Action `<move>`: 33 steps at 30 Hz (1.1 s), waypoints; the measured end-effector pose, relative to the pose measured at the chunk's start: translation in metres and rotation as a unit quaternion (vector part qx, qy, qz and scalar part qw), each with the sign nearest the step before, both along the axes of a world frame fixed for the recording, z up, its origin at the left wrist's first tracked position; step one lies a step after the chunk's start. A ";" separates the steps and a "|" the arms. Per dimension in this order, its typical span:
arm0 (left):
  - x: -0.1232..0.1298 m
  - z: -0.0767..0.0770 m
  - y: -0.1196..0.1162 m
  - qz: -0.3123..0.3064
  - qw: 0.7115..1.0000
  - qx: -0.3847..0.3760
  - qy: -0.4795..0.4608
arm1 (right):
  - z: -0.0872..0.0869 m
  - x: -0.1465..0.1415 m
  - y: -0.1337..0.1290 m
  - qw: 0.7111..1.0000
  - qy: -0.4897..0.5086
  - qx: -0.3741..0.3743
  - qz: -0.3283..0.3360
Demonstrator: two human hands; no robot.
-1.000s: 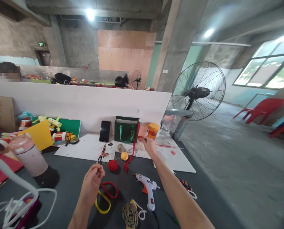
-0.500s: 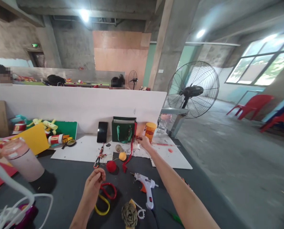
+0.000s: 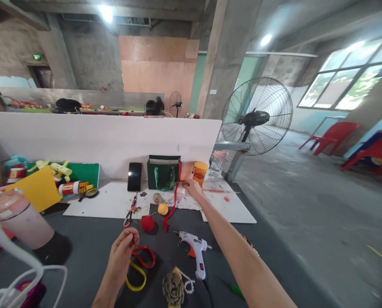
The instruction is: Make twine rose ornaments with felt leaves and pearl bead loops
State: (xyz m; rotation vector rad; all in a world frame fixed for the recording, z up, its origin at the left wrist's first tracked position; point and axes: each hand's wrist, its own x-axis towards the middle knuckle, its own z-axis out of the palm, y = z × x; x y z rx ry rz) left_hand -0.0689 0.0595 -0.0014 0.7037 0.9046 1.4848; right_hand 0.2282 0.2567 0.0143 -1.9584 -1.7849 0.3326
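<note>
My right hand reaches to the back of the table, its fingers closed over a small clear packet; whether they grip it is hidden. Beside that hand stand an orange cup and a dark green gift bag with a red ribbon hanging down its side. My left hand hovers at the near left, thumb and fingers pinched together; anything between them is too small to make out. Close to it are a red ring and a yellow ring. A white glue gun lies between my arms.
A dark rosette with a pearl string lies at the front. Red and yellow balls sit mid-table. A phone leans on the white divider. A tumbler and white cable stand left; a large fan is at right.
My right hand has shifted slightly at the packet by the gift bag. My left hand stays pinched in nearly the same place. The whole view has moved a little.
</note>
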 end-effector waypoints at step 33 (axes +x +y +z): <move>0.005 0.002 -0.004 -0.037 0.998 -0.055 0.011 | -0.009 0.000 0.018 0.988 -0.057 -0.056 -0.131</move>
